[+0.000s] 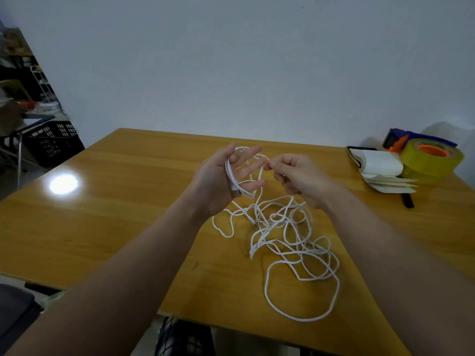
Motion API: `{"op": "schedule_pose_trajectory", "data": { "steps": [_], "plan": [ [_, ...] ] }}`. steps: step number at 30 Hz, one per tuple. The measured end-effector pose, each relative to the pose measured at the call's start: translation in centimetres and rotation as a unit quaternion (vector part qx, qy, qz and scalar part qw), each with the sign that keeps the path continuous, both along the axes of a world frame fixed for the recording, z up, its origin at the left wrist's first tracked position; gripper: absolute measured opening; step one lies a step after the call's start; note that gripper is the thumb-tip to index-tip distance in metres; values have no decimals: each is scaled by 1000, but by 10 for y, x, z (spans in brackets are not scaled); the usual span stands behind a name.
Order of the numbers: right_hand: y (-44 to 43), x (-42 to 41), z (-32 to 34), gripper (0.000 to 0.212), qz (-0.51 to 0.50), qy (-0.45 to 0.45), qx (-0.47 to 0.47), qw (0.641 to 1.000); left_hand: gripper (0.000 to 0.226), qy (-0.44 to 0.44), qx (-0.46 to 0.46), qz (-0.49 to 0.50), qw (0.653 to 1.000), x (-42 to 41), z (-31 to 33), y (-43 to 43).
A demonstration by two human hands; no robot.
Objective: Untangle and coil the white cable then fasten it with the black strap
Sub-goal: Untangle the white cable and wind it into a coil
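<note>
A long white cable (288, 242) lies in a loose tangle on the wooden table (102, 214), right of centre. My left hand (221, 178) is raised above the table, palm up, with a few loops of the cable and its connector end pinned under the thumb; its fingers are spread. Just to the right, my right hand (298, 176) pinches a strand of the cable that runs from the left hand's loops down into the tangle. A black strap (407, 200) lies at the table's right side, partly under a notebook.
An open notebook (380, 168) and a yellow tape roll in a dispenser (429, 156) sit at the table's far right corner. A black crate (51, 140) stands on the floor beyond the left edge. A wall rises behind the table.
</note>
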State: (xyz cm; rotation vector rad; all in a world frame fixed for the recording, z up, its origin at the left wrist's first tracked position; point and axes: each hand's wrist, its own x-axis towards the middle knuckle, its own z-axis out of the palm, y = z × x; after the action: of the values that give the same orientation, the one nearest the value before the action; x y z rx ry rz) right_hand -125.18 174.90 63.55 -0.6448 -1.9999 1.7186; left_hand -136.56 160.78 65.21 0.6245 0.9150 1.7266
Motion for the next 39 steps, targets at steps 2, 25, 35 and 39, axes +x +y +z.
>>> {"op": "schedule_pose_trajectory", "data": {
  "steps": [2,25,35,39],
  "plan": [
    [-3,-5,-3,16,-41,-3,33,999,36,-13,11,6,1000,8,5,-1],
    [-37,-2,-10,20,123,-217,540,804,30,104,-57,108,987,-1,-7,32],
    [-31,5,9,31,116,-110,384,909,27,393,-183,103,895,9,-21,24],
    [-25,3,5,38,1,-156,459,875,46,391,-222,-15,893,21,-25,28]
  ]
}}
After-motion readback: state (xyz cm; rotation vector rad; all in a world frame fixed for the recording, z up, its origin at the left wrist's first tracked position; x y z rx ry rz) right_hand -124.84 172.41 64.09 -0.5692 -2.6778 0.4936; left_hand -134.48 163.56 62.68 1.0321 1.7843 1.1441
